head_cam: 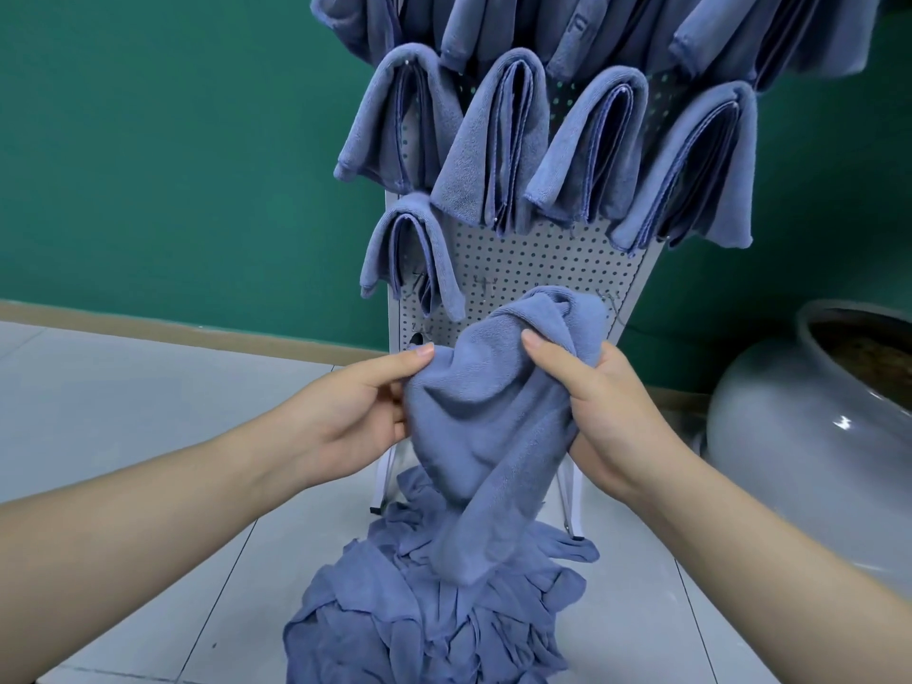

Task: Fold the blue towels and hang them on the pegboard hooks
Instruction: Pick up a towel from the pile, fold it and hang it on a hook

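While both hands pinch it, left hand (362, 412) and right hand (604, 412) closed on a crumpled blue terry towel (486, 427), fingers hidden behind cloth, white perforated pegboard (523, 274) beyond fingertips, partly covered by folded hung towels (493, 140), loose towel pile (434, 609) below, cut off.

Green wall (148, 140) ahead of me, tan baseboard (197, 333) beneath it, pale tiled floor (123, 412), big grey glazed pot (814, 412) at my right
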`<state>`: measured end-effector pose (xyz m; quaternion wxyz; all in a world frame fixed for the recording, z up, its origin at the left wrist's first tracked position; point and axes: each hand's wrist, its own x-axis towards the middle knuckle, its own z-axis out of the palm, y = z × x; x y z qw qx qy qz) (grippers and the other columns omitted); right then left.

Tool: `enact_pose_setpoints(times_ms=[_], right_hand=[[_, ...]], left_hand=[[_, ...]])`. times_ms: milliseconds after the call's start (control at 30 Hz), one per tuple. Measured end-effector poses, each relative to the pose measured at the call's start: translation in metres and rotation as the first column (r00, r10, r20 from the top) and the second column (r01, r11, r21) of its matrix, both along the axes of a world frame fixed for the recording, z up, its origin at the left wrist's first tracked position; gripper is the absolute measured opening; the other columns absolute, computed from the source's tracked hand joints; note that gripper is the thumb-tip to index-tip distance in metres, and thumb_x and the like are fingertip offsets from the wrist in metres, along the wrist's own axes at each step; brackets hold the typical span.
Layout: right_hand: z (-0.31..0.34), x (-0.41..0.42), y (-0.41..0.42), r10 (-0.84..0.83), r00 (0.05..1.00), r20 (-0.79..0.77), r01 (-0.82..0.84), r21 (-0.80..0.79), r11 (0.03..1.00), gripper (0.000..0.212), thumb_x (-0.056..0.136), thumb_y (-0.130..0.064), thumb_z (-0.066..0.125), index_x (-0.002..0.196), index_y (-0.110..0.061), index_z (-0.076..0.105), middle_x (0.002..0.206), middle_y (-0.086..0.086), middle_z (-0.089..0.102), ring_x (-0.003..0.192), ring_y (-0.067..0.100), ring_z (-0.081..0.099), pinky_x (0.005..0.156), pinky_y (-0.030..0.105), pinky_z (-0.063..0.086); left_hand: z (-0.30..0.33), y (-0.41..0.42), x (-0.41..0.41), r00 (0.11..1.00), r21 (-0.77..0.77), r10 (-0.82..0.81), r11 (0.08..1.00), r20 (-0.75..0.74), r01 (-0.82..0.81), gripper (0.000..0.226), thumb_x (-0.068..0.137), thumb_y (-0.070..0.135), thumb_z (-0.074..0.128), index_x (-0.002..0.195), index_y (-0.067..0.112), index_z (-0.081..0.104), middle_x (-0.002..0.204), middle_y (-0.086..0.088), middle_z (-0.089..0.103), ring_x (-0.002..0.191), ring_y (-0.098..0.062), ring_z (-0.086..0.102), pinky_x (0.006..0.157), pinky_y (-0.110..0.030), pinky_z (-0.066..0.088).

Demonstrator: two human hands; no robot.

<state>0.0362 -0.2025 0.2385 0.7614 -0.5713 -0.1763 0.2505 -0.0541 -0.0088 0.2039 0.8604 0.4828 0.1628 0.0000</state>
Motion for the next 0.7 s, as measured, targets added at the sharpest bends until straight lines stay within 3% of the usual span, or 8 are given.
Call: enact_pose_setpoints(times_ms=[67, 167, 233, 333, 467, 533, 700], right_hand=[[0.001, -0.001, 0.0, 0.025, 1.0, 0.007, -0.025, -0.002, 1.0, 0.026, 0.101, -0.014, 0.062, 0.122, -0.001, 0.068, 0.115, 0.015, 0.076, 0.11, 0.026, 0.073, 0.091, 0.033, 0.06], [0.003, 0.001, -0.001, 0.059, 0.998, 0.002, -0.059, -0.027, 0.998, 0.028, 0.101, -0.021, 0.063, 0.12, -0.002, 0.07, 0.113, 0.014, 0.077, 0.11, 0.026, 0.073, 0.095, 0.037, 0.059], [0.004, 0.003, -0.002, 0.046, 0.999, 0.006, -0.045, -0.076, 0.996, 0.029, 0.102, -0.028, 0.061, 0.115, -0.006, 0.073, 0.11, 0.012, 0.078, 0.105, 0.023, 0.075, 0.092, 0.036, 0.059], [0.003, 0.011, -0.003, -0.023, 1.0, 0.007, 0.024, -0.139, 0.99, 0.027, 0.103, -0.03, 0.061, 0.105, -0.009, 0.077, 0.106, 0.011, 0.079, 0.102, 0.021, 0.075, 0.093, 0.035, 0.058], [-0.004, 0.027, -0.004, -0.156, 0.987, -0.025, 0.149, -0.189, 0.971, 0.023, 0.101, -0.027, 0.065, 0.106, -0.006, 0.074, 0.104, 0.009, 0.08, 0.102, 0.02, 0.075, 0.093, 0.036, 0.057], [-0.005, 0.034, -0.006, -0.2, 0.98, -0.014, 0.192, -0.22, 0.956, 0.021, 0.101, -0.025, 0.065, 0.107, -0.007, 0.074, 0.103, 0.006, 0.08, 0.101, 0.018, 0.075, 0.088, 0.033, 0.056], [-0.005, 0.047, -0.009, -0.221, 0.975, -0.009, 0.211, -0.259, 0.943, 0.027, 0.099, -0.03, 0.068, 0.11, -0.006, 0.074, 0.106, 0.007, 0.079, 0.105, 0.021, 0.074, 0.097, 0.037, 0.056]], left_hand=[[0.006, -0.002, -0.001, 0.999, -0.007, -0.041, 0.999, 0.009, 0.041, 0.047, 0.098, 0.027, 0.06, 0.138, 0.002, 0.062, 0.135, -0.01, 0.067, 0.127, -0.023, 0.063, 0.108, -0.039, 0.048], [0.014, 0.0, -0.002, 0.998, 0.079, -0.065, 0.995, -0.021, 0.067, 0.042, 0.103, 0.03, 0.053, 0.134, 0.005, 0.065, 0.135, -0.009, 0.069, 0.127, -0.023, 0.064, 0.112, -0.042, 0.044], [0.016, 0.006, -0.002, 0.998, 0.203, -0.001, 0.979, -0.063, 0.014, 0.036, 0.103, 0.034, 0.054, 0.117, 0.006, 0.073, 0.128, -0.01, 0.072, 0.115, -0.023, 0.069, 0.111, -0.042, 0.047], [0.021, 0.019, -0.003, 0.993, 0.301, 0.11, 0.949, -0.046, -0.091, 0.037, 0.105, 0.037, 0.052, 0.087, 0.015, 0.076, 0.109, -0.009, 0.078, 0.093, -0.019, 0.074, 0.094, -0.036, 0.055], [0.026, 0.036, -0.006, 0.972, 0.296, 0.235, 0.928, 0.009, -0.227, 0.031, 0.106, 0.038, 0.051, 0.098, 0.014, 0.069, 0.099, -0.005, 0.078, 0.084, -0.014, 0.075, 0.071, -0.026, 0.06], [0.027, 0.043, -0.007, 0.957, 0.27, 0.29, 0.92, 0.02, -0.284, 0.033, 0.106, 0.04, 0.05, 0.103, 0.013, 0.069, 0.099, -0.004, 0.078, 0.086, -0.014, 0.075, 0.071, -0.026, 0.061], [0.024, 0.043, -0.007, 0.967, 0.242, 0.252, 0.936, 0.045, -0.256, 0.029, 0.105, 0.035, 0.053, 0.111, 0.013, 0.071, 0.105, -0.003, 0.079, 0.092, -0.014, 0.075, 0.08, -0.028, 0.061]])
